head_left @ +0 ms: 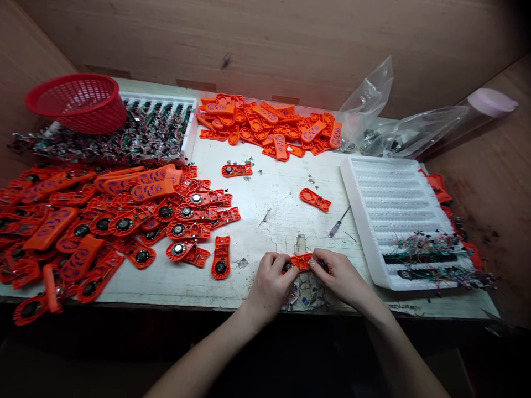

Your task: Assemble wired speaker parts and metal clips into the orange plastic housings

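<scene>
Near the table's front edge, an orange plastic shell (299, 262) with a round black part in it is held level between both hands. My left hand (269, 282) is closed on its left end, by the black disc. At the other end my right hand (336, 273) has its fingers pinched, with a small shiny bit by the fingertips that I cannot make out clearly. Another shell (221, 257) with a black disc lies to the left. Beyond the hands lies a bare orange shell (315, 200), with a small screwdriver (339, 221) to its right.
Many filled orange shells (124, 221) are heaped at left, beside a red basket (78, 102) on wired parts. More orange pieces (269, 124) lie at the back. A white foam tray (398, 193) with wired parts stands right, before clear plastic bags (369, 105) and a pink-lidded container (492, 102).
</scene>
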`<state>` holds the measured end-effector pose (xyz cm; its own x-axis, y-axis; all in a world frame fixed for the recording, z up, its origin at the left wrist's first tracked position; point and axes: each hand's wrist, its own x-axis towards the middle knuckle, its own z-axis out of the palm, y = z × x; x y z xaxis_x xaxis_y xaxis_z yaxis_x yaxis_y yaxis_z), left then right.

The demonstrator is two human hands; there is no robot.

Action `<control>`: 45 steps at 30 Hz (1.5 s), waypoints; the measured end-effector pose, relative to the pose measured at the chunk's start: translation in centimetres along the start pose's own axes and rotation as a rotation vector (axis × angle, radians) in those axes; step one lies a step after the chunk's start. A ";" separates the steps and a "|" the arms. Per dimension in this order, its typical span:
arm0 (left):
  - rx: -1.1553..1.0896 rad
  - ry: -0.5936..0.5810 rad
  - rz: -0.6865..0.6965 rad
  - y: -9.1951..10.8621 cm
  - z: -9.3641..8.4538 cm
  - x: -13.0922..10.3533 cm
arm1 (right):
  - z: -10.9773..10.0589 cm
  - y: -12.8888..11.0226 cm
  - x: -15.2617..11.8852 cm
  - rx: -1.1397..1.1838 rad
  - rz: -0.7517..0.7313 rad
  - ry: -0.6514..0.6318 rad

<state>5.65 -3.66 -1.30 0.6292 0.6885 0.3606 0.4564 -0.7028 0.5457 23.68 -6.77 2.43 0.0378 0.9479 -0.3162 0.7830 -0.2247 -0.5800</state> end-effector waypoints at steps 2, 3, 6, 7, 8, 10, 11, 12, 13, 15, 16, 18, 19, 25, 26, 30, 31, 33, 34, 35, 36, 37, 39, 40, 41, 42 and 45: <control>-0.007 -0.008 -0.004 0.0 0.0 0.0 | -0.2 -0.2 0.2 -0.036 0.004 -0.029; -0.010 -0.011 -0.007 0.0 0.1 0.0 | -0.3 -0.3 0.3 -0.059 0.011 -0.044; -0.019 -0.012 -0.027 0.0 0.0 0.1 | -0.5 -0.9 0.6 -0.133 0.048 -0.076; -0.023 -0.012 -0.037 0.0 0.0 0.2 | -0.6 -1.1 0.7 -0.156 0.062 -0.083; -0.028 -0.011 -0.046 0.1 0.0 0.3 | -0.6 -1.3 0.7 -0.178 0.080 -0.088; -0.038 -0.014 -0.061 0.1 0.0 0.3 | -0.5 -1.9 0.8 -0.227 0.123 -0.097; -0.043 -0.016 -0.065 0.1 0.0 0.4 | -0.4 -2.2 0.8 -0.258 0.147 -0.101; -0.047 -0.019 -0.068 0.1 0.0 0.4 | -0.3 -2.6 0.8 -0.294 0.175 -0.105; -0.050 -0.022 -0.070 0.1 0.0 0.4 | -0.2 -2.9 0.8 -0.333 0.205 -0.109; -0.053 -0.025 -0.071 0.1 0.1 0.3 | -0.1 -3.5 0.9 -0.403 0.260 -0.122; -0.054 -0.024 -0.071 0.0 0.1 0.3 | 0.0 -3.8 1.0 -0.428 0.282 -0.132; -0.056 -0.019 -0.069 -0.1 0.2 0.2 | 0.0 -4.0 1.1 -0.453 0.292 -0.156; -0.057 -0.016 -0.066 -0.1 0.3 0.2 | 0.0 -4.1 1.2 -0.457 0.285 -0.166; -0.037 -0.016 -0.072 0.0 0.3 0.2 | -0.5 -3.9 1.2 -0.411 0.262 -0.192; -0.033 -0.016 -0.073 0.0 0.3 0.3 | -0.4 -4.0 1.2 -0.409 0.266 -0.187; -0.019 0.008 -0.062 0.0 0.5 0.3 | 0.4 -4.5 1.3 -0.400 0.313 -0.158; -0.017 0.015 -0.055 0.0 0.6 0.3 | 0.5 -4.6 1.5 -0.389 0.328 -0.153; -0.017 0.022 -0.044 -0.1 0.6 0.3 | 0.4 -4.5 1.8 -0.348 0.344 -0.153; -0.021 0.021 -0.040 -0.2 0.6 0.3 | 0.1 -4.3 1.9 -0.317 0.340 -0.157; -0.029 0.017 -0.040 -0.2 0.6 0.2 | -0.4 -4.0 1.8 -0.278 0.330 -0.166; -0.040 0.011 -0.044 -0.3 0.5 0.2 | -1.0 -3.7 1.6 -0.235 0.315 -0.183; -0.053 0.000 -0.049 -0.3 0.5 0.2 | -1.6 -3.2 1.3 -0.183 0.300 -0.208; -0.085 -0.027 -0.059 -0.3 0.3 0.2 | -2.8 -2.2 0.6 -0.044 0.301 -0.257; -0.103 -0.036 -0.065 -0.3 0.1 0.2 | -3.2 -1.7 0.4 0.030 0.315 -0.275; -0.124 -0.040 -0.072 -0.3 0.0 0.2 | -3.3 -1.2 0.3 0.098 0.332 -0.284; -0.147 -0.038 -0.079 -0.3 -0.1 0.2 | -3.3 -0.8 0.3 0.154 0.350 -0.282; -0.197 -0.011 -0.106 -0.4 -0.3 0.3 | -2.4 0.1 1.5 0.215 0.401 -0.249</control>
<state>5.46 -3.12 -1.22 0.5918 0.7537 0.2858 0.3889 -0.5776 0.7177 25.31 -4.86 3.66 0.1393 0.7017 -0.6987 0.5910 -0.6251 -0.5099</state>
